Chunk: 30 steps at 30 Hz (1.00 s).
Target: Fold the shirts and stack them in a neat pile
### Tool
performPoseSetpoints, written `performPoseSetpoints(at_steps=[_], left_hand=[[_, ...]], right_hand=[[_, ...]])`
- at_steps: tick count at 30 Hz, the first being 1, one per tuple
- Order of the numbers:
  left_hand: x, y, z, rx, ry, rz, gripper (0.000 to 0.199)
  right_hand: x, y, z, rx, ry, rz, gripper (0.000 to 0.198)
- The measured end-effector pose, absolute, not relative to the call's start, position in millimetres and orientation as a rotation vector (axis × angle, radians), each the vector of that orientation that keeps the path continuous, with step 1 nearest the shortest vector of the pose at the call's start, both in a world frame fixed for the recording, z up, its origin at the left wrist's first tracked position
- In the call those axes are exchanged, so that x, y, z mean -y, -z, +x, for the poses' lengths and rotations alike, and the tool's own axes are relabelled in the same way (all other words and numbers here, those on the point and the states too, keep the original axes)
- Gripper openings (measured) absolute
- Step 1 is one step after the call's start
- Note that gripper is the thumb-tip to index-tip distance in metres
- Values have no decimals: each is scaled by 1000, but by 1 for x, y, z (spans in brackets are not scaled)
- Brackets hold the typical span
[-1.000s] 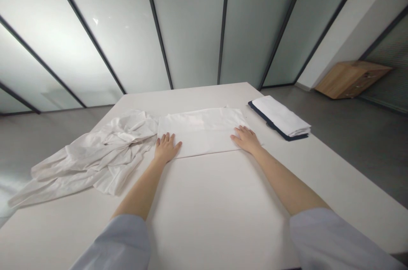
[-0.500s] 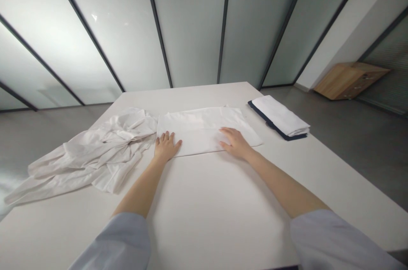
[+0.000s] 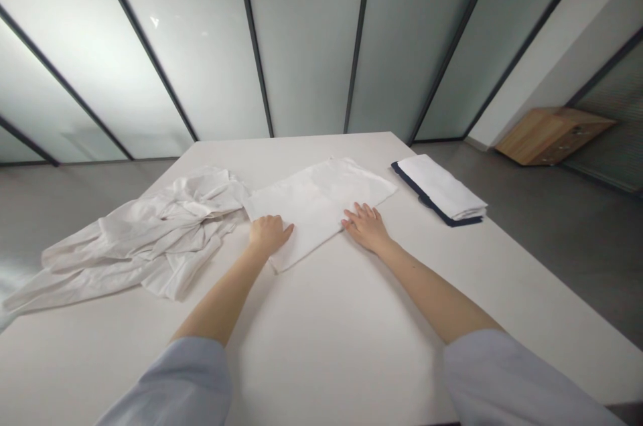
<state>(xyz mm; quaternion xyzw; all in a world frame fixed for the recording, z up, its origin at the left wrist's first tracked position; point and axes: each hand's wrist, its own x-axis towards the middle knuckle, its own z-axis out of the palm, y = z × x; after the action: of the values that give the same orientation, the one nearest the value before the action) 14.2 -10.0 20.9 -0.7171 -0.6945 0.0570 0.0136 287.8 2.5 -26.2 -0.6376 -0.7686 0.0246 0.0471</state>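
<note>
A folded white cloth (image 3: 321,195) lies flat and slanted on the white table, its left corner nearest me and its right side farther off. My left hand (image 3: 268,234) is closed on its left edge, fingers curled under and out of sight, thumb pointing right over the cloth. At the near edge, my right hand (image 3: 368,228) rests with fingers spread, the fingertips touching the cloth. A crumpled heap of white fabric (image 3: 165,232) lies just left of the folded cloth, close against its corner.
On the right side of the table (image 3: 321,345) a folded white cloth stack (image 3: 439,185) sits on a dark navy folded piece (image 3: 426,201). Behind the table stand frosted glass panels (image 3: 306,37). A wooden cabinet (image 3: 547,134) is on the floor at the far right.
The folded cloth has turned counterclockwise, its left end coming nearer and its right end going farther away. My left hand has curled from flat to closed. My right hand stays near the front edge.
</note>
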Motion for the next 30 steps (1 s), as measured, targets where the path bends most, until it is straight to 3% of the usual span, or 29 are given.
performPoseSetpoints(at_steps=[3, 8, 11, 16, 25, 30], left_hand=[[20, -28, 31, 2100, -222, -2351, 57], [37, -16, 53, 1757, -100, -2702, 50], [38, -2, 53, 1693, 93, -2651, 64], [37, 7, 52, 1877, -44, -2600, 79], [44, -30, 52, 1754, -185, -2751, 55], [-1, -20, 26, 1894, 120, -2609, 43]], right_hand=[[-8, 30, 296, 2162, 5, -2099, 60], [-7, 28, 297, 2200, 69, -1902, 55], [-1, 25, 289, 2262, 10, -1924, 54], [1, 26, 283, 2239, -75, -2076, 56], [-36, 31, 303, 2301, -356, -1895, 51], [-41, 40, 302, 2116, -291, -1776, 40]])
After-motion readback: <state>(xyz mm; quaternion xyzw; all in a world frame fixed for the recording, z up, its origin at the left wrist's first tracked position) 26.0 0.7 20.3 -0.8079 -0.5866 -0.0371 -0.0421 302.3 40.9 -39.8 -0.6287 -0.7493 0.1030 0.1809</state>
